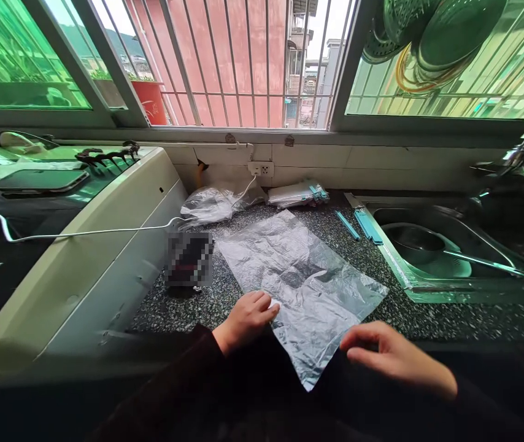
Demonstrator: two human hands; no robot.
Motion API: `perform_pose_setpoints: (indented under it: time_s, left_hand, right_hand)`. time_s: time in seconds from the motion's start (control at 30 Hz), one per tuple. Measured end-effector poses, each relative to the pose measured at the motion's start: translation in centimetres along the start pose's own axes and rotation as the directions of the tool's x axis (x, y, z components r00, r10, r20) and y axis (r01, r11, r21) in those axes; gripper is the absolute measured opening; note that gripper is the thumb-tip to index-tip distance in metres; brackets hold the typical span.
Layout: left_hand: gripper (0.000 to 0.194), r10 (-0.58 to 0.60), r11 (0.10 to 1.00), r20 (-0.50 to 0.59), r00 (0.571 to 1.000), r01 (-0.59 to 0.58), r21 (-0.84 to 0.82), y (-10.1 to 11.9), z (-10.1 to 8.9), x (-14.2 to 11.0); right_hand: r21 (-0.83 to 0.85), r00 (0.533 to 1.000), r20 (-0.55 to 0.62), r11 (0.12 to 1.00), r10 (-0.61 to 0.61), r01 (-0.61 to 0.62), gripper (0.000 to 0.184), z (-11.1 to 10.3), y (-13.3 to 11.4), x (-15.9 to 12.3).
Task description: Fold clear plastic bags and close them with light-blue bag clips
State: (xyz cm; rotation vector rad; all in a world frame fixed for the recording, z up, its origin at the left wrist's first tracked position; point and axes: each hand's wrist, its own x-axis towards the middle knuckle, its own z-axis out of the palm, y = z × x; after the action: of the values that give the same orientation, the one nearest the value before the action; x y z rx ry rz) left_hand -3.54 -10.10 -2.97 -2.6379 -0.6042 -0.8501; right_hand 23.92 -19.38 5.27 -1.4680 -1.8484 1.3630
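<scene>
A thin, clear plastic bag (308, 288), creased and roughly flattened, lies on the counter with its near corner hanging over the front edge. My left hand (250, 314) is closed at the bag's left edge, with thumb and fingers pinching the film there. Close to the opposite edge is my right hand (395, 356); its fingers are curved, thumb and index finger apart, with the fingertips right beside the film. Whether those tips touch it is hard to see.
Left of the bag is a blurred-out dark object (189, 261). Behind lie crumpled plastic (211, 204), a packet of clear film (295, 193) and a wall socket (261, 169). Blue strips (367, 226) lie by the sink (409, 288), which holds a dark pan (412, 240). A white cable (91, 233) crosses at left.
</scene>
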Motion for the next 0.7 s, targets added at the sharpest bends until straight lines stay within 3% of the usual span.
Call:
perform_pose_setpoints:
  time_s: [0.07, 0.13, 0.23, 0.37, 0.47, 0.57, 0.7]
  left_hand:
    - [0.018, -0.001, 0.999, -0.01, 1.0, 0.001, -0.04, -0.3, -0.8, -0.8]
    - [0.017, -0.014, 0.998, -0.008, 1.0, 0.014, -0.065, -0.3, -1.4, -1.5]
    - [0.017, -0.015, 0.998, 0.029, 0.999, 0.017, -0.061, 0.0, -2.0, -2.1]
    - [0.018, 0.044, 0.997, 0.004, 0.999, -0.044, -0.056, 1.3, -2.1, -2.1]
    - [0.017, 0.075, 0.993, -0.06, 0.995, -0.08, -0.086, 2.3, -1.9, -2.0]
    - [0.011, 0.027, 0.989, -0.109, 0.994, -0.043, -0.145, 2.8, -1.9, -1.8]
    - [0.017, -0.217, 0.919, -0.174, 0.96, 0.141, -0.369, 2.6, -2.8, -1.5]
  right_hand:
    - [-0.087, 0.996, -0.088, 0.996, -0.021, 0.013, 0.025, -2.9, 0.0, 1.3]
    - [-0.184, 0.965, -0.252, 0.983, -0.068, 0.021, 0.027, -5.4, 0.8, 3.7]
    - [-0.418, 0.934, -0.332, 0.908, -0.131, -0.022, 0.021, -7.6, 2.7, 7.9]
    - [-0.759, 0.942, -0.227, 0.651, -0.247, -0.012, 0.028, -8.1, 4.2, 12.4]
    - [-0.883, 0.954, -0.116, 0.469, -0.276, 0.028, 0.033, -8.3, 4.6, 14.3]
    - [-0.915, 0.959, -0.05, 0.397, -0.279, 0.068, 0.033, -8.5, 5.1, 15.1]
    - [-0.908, 0.957, -0.014, 0.404, -0.29, 0.109, 0.035, -8.9, 6.2, 15.5]
